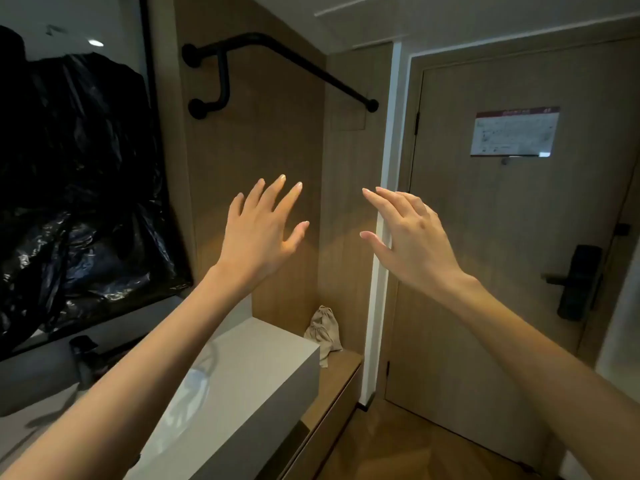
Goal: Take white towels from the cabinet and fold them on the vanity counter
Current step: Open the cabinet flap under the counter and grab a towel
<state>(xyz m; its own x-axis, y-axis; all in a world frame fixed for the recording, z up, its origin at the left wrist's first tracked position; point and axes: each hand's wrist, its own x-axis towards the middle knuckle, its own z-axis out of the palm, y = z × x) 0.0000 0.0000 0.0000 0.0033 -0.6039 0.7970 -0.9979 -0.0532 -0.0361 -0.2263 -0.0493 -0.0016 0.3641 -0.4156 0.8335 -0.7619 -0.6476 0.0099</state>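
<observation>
My left hand (263,230) and my right hand (412,237) are both raised in front of me at chest height, fingers spread, holding nothing. They hover in the air before a wooden wall panel (277,133). Below my left arm runs the grey vanity counter (263,368) with a basin (194,393) sunk into it. No white towel shows in this view, and no cabinet door is visibly open.
A mirror (76,168) covered with black plastic hangs at the left. A black rail (277,60) crosses the wood panel above. A beige cloth pouch (323,332) sits on a low wooden shelf (339,379). A door (512,254) with a dark handle (571,282) stands right.
</observation>
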